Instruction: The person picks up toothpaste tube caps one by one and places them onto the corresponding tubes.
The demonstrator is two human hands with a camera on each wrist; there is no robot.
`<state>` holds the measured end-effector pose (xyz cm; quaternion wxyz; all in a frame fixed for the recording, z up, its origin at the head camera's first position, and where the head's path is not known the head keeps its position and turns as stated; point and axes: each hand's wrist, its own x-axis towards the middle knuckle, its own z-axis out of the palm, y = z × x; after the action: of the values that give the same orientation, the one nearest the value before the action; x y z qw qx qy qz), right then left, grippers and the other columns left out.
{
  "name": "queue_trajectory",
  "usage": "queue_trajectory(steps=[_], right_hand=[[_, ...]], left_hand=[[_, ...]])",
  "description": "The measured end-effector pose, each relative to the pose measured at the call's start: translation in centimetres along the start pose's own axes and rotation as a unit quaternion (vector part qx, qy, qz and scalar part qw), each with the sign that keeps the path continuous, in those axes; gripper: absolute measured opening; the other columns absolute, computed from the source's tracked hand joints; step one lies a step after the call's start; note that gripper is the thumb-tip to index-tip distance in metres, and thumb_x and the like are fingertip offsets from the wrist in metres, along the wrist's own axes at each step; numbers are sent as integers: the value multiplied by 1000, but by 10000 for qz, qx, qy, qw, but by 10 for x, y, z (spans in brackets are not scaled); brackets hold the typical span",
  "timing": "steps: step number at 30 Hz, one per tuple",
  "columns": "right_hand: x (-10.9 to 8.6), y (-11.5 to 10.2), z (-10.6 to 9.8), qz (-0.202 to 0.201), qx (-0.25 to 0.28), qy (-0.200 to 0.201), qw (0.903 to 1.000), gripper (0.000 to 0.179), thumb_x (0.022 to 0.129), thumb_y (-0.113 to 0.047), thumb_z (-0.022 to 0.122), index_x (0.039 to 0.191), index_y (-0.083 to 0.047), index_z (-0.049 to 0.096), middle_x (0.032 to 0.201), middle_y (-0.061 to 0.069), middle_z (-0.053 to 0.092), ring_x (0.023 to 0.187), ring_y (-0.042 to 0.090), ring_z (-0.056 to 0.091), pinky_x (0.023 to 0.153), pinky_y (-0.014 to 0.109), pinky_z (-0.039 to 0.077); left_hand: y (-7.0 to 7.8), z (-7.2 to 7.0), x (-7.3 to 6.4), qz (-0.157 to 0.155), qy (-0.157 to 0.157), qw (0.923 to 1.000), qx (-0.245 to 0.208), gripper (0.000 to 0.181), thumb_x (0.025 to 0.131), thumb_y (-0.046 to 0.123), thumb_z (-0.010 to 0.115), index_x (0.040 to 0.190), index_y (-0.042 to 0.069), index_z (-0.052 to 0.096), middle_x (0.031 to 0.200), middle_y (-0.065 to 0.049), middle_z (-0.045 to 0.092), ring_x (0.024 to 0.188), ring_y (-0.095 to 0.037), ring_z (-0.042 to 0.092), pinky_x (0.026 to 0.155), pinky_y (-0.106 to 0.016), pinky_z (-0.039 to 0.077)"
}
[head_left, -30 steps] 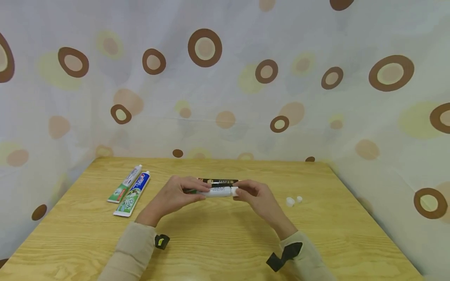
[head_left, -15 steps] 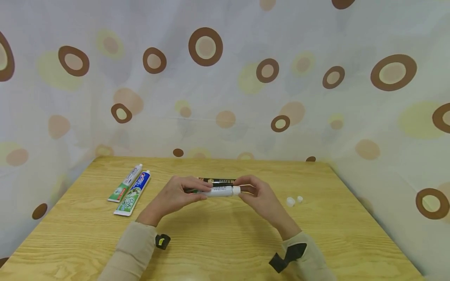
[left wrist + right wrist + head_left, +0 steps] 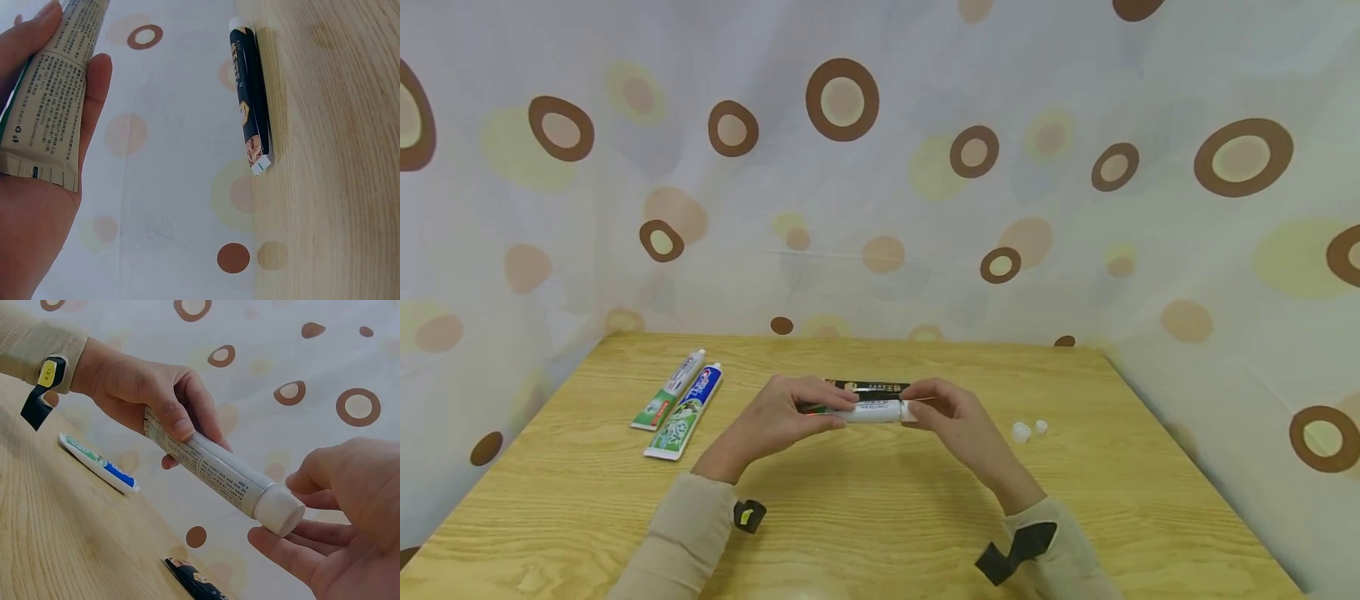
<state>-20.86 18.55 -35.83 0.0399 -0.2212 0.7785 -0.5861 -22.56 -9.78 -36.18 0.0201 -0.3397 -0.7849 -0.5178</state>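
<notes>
My left hand [image 3: 780, 417] grips a white toothpaste tube [image 3: 209, 467] by its body, near the crimped end. The tube lies level above the table, its cap end pointing right in the head view. At that end my right hand [image 3: 964, 431] pinches the white screw cap [image 3: 279, 510] between thumb and fingers. The cap sits against the tube's shoulder; whether it is threaded tight I cannot tell. Printed text covers the tube's back [image 3: 50, 100] in the left wrist view. Behind both hands a black toothpaste tube [image 3: 250, 94] lies on the table, partly hidden in the head view.
Two more toothpaste tubes, one green and white [image 3: 668, 390] and one blue and green [image 3: 685, 412], lie side by side on the left of the wooden table [image 3: 865, 517]. Two small white caps [image 3: 1021, 432] rest to the right. A patterned curtain [image 3: 880, 183] borders the back and sides.
Half a second ago the right fingers had slid back, baring more of the cap; now they cover it again. The left hand keeps its grip on the tube.
</notes>
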Motion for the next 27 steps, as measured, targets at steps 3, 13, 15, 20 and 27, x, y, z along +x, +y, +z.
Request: queue_trajectory(steps=[3, 13, 15, 20, 27], right_hand=[[-1, -2, 0, -35, -175, -7, 9998, 26, 99, -14, 61, 124, -7, 60, 135, 17, 56, 119, 31, 62, 95, 37, 56], [0, 1, -1, 4, 249, -189, 9995, 24, 103, -13, 54, 123, 0, 57, 126, 24, 57, 111, 36, 66, 93, 39, 57], [0, 0, -1, -14, 188, -124, 9997, 24, 103, -14, 53, 123, 0, 57, 126, 22, 57, 111, 33, 66, 93, 38, 57], [0, -2, 0, -100, -3, 104, 9999, 21, 102, -13, 56, 120, -2, 61, 127, 20, 59, 111, 29, 65, 92, 31, 57], [-1, -2, 0, -19, 154, 30, 9999, 22, 99, -10, 60, 118, 0, 64, 126, 23, 60, 109, 30, 67, 91, 33, 57]], left_hand=[[0, -1, 0, -70, 10, 9999, -103, 23, 84, 17, 79, 107, 22, 79, 118, 3, 73, 109, -14, 67, 82, -28, 58], [-1, -1, 0, 55, -35, 10000, -34, 22, 85, 21, 79, 106, 23, 79, 116, 5, 73, 110, -12, 67, 82, -28, 58], [-1, -1, 0, 41, -52, 10000, -46, 22, 85, 20, 79, 106, 23, 79, 117, 5, 73, 110, -13, 66, 82, -28, 58], [-1, -1, 0, 40, -68, 10000, -55, 22, 85, 19, 79, 107, 23, 79, 117, 5, 73, 111, -13, 66, 84, -28, 57], [-2, -1, -1, 50, -51, 10000, -51, 23, 85, 20, 79, 107, 23, 79, 118, 4, 73, 111, -13, 66, 83, -29, 58]])
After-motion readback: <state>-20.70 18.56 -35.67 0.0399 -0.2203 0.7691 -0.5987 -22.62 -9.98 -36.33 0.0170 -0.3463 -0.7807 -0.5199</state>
